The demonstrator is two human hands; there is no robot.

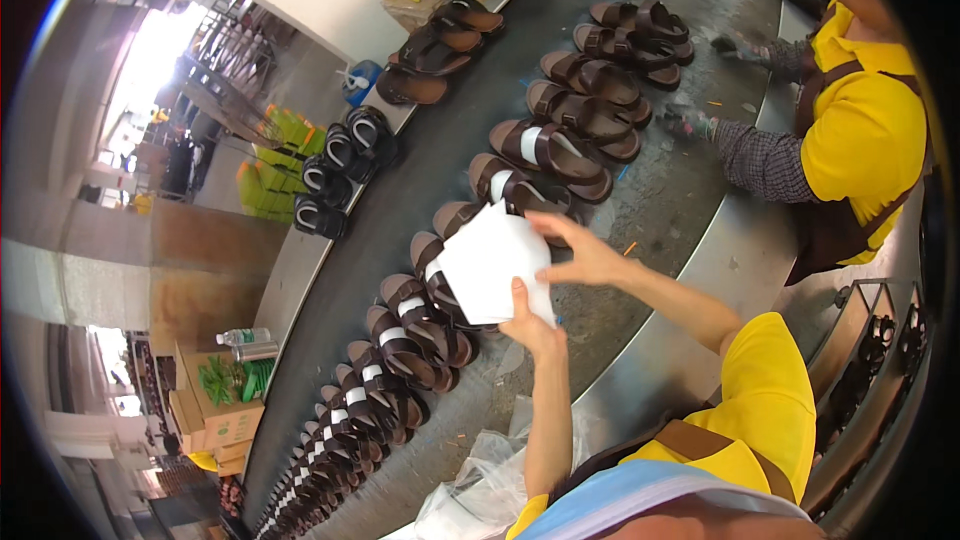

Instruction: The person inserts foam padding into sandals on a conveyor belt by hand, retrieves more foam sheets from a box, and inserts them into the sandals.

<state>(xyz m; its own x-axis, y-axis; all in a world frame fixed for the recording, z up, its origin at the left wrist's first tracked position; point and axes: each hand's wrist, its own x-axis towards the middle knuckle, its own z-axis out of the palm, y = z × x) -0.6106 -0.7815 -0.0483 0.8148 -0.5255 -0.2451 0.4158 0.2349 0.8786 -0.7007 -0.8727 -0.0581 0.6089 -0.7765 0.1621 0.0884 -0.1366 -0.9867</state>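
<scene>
At the centre of the frame both hands hold a small stack of white paper sheets above a dark conveyor counter. The left hand has its grip clamped on the stack's lower edge from beneath. The right hand pinches the upper right edge, fingers closed on the paper.

Just under the sheets runs a long row of brown strapped sandals, some already showing white paper inserts under their straps, curving from lower left to upper right of the frame. A co-worker's gloved hand rests on the counter at upper right.

The stack looks loosely gathered. If either pinch slackens, sheets could fan out and slide onto the sandals or the counter, and a sheet pulled against the left grip might crease or tear.
</scene>
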